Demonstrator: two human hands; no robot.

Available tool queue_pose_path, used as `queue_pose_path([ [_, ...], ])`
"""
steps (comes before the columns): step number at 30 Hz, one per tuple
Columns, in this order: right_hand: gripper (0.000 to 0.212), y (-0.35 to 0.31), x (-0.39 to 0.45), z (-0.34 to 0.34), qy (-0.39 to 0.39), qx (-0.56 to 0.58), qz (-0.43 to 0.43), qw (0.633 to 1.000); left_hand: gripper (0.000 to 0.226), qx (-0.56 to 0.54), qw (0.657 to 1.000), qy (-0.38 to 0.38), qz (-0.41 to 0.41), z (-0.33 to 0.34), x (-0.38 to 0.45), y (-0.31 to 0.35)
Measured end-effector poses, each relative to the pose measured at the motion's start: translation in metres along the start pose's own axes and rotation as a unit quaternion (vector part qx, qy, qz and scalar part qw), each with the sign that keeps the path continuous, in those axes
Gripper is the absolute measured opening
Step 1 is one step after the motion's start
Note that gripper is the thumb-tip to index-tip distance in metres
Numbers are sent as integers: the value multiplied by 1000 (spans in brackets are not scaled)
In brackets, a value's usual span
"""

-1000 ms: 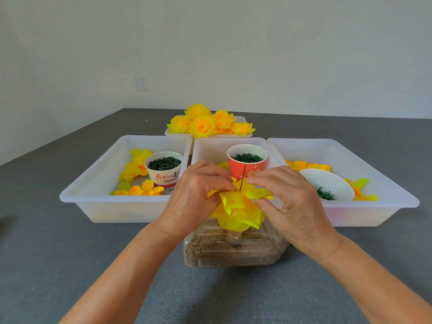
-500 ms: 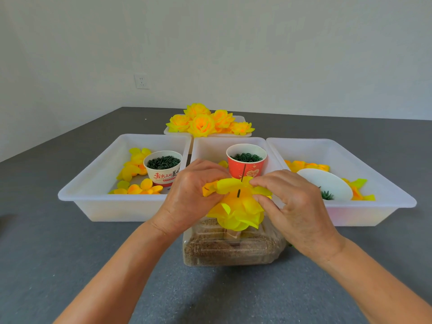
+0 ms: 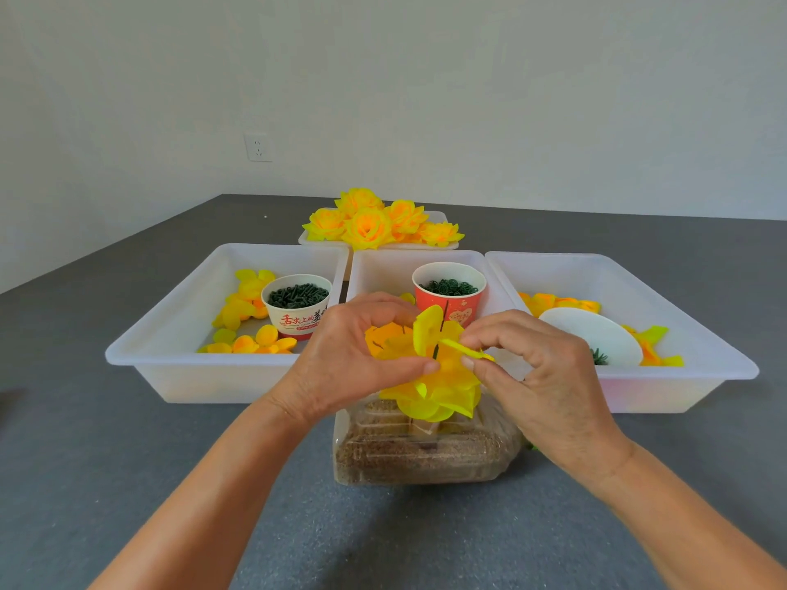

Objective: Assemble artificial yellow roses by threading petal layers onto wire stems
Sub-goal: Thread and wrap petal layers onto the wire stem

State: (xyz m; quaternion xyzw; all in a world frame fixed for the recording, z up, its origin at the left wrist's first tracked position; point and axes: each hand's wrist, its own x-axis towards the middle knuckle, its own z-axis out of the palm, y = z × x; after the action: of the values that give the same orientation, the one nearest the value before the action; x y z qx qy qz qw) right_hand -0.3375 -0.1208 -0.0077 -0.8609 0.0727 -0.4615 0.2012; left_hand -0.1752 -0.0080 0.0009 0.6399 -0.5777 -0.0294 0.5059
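White wall behind, with a socket (image 3: pixel 258 147) on it, and a grey worktop (image 3: pixel 127 462) spread out below in the head view. Three white trays sit side by side: the left tray (image 3: pixel 170 368) has loose yellow petals (image 3: pixel 245 306) and a white cup (image 3: pixel 297 305) of dark green bits, the middle tray (image 3: pixel 374 270) holds a red cup (image 3: pixel 449 293) of green rings, and the right tray (image 3: pixel 681 334) carries a white bowl (image 3: pixel 592 334) with more petals. Further back, finished yellow roses (image 3: pixel 370 221) pile on a small tray.

Front and centre, a half-built rose (image 3: pixel 434 393) stands on a thin dark wire stem (image 3: pixel 440 330) above a clear box (image 3: pixel 421 453) of brown filling. The left hand (image 3: pixel 353 355) curls round a yellow petal layer (image 3: pixel 428 327) on the wire, thumb tip pressed in at the flower's middle. The right hand (image 3: pixel 536 372) pinches the layer's right-hand petal between thumb and forefinger, other fingers bent.
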Motion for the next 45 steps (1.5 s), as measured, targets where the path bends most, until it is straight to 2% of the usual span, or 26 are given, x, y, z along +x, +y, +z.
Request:
queue_pose_path([
  [8, 10, -3, -2, 4, -40, 3, -9, 999, 31, 47, 999, 14, -8, 5, 0, -3],
  [13, 24, -3, -2, 5, -29, -5, 11, 1000, 23, 52, 998, 23, 30, 8, 1, -5],
  [22, 25, -2, -8, 9, -48, -86, -57, 993, 20, 101, 990, 6, 100, 7, 2, -8],
  [27, 25, -6, -9, 8, -34, -178, -129, 975, 16, 137, 981, 2, 138, 8, 5, -11],
  [31, 26, -8, -11, 11, -45, -206, -150, 966, 17, 192, 964, -24, 183, 8, 3, -12],
  [34, 20, -6, -14, 12, -38, -166, -106, 980, 19, 189, 966, -23, 174, 7, 3, -15],
  [37, 29, -4, -16, 12, -22, -84, -25, 996, 20, 184, 967, -26, 172, 7, 3, -15],
  [45, 17, -6, -16, 6, -35, 8, 38, 999, 22, 173, 970, -32, 165, 4, 2, -14],
])
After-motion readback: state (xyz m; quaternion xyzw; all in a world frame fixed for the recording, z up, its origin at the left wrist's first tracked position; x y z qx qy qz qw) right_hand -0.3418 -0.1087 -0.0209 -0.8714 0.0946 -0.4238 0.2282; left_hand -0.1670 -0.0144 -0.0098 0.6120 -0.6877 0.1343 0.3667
